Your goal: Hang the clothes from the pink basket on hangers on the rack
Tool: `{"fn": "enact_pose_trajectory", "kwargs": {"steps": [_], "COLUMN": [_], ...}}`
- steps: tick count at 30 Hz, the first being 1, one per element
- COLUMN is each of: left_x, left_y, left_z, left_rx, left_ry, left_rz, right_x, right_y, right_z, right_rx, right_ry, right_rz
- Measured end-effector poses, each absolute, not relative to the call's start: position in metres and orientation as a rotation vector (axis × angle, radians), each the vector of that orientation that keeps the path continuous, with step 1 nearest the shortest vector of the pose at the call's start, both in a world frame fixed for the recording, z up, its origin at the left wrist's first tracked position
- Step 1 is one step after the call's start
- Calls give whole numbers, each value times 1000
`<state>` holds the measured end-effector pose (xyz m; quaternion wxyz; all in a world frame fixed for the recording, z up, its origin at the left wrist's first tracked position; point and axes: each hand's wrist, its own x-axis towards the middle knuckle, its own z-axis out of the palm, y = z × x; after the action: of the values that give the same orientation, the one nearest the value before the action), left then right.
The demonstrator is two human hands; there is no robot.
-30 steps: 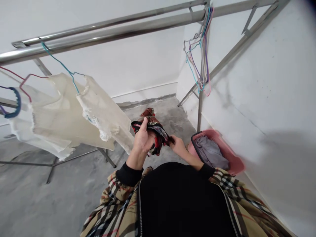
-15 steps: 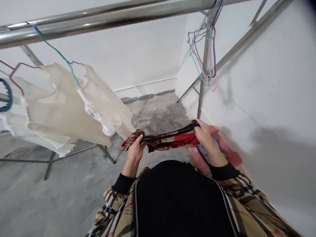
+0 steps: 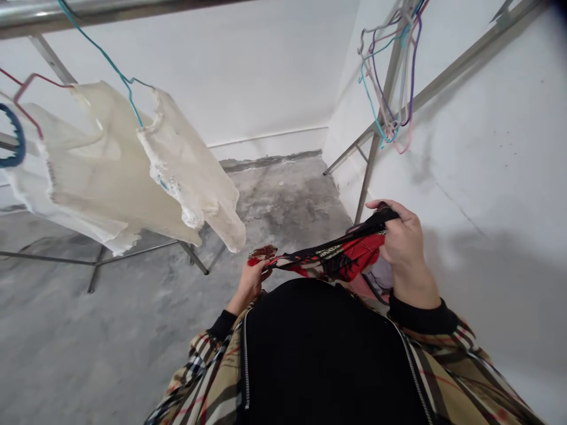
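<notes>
Red-and-blk patterned cloth [image 3: 330,257] held taut betw hands, just out front of torso: R grip [image 3: 405,248] clamped on one end, L grip [image 3: 252,280] pinching the other. Risk: L's small pinch slips, cloth falls to concrete floor [image 3: 283,200]. Pink basket [image 3: 365,284] by R side mostly hidden behind hand & torso; grey fabric [image 3: 381,274] inside barely visible. Folds hide cloth's exact type.

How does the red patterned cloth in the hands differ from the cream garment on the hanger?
The red patterned cloth is red and black, while the cream garment is pale. The cloth is stretched between the left hand and right hand; the garment hangs from a teal wire hanger. Both are fabric.
</notes>
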<state>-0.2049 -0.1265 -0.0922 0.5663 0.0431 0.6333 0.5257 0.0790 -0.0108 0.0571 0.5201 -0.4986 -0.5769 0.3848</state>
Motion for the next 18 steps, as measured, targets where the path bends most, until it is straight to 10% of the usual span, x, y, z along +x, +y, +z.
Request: {"fn": "enact_pose_trajectory", "kwargs": {"steps": [10,18], "left_x": [-201,-172], "left_y": [-142,-128], "left_z": [-129,-100], "left_rx": [1418,1192], "left_ry": [1618,959], "left_rz": [569,674], "right_x": [91,104], "right_y": [-15,-11], "right_z": [71,72], "right_rx": [-1128,-1096], "right_ry": [-1303,-1250], "right_rz": [1011,1084]}}
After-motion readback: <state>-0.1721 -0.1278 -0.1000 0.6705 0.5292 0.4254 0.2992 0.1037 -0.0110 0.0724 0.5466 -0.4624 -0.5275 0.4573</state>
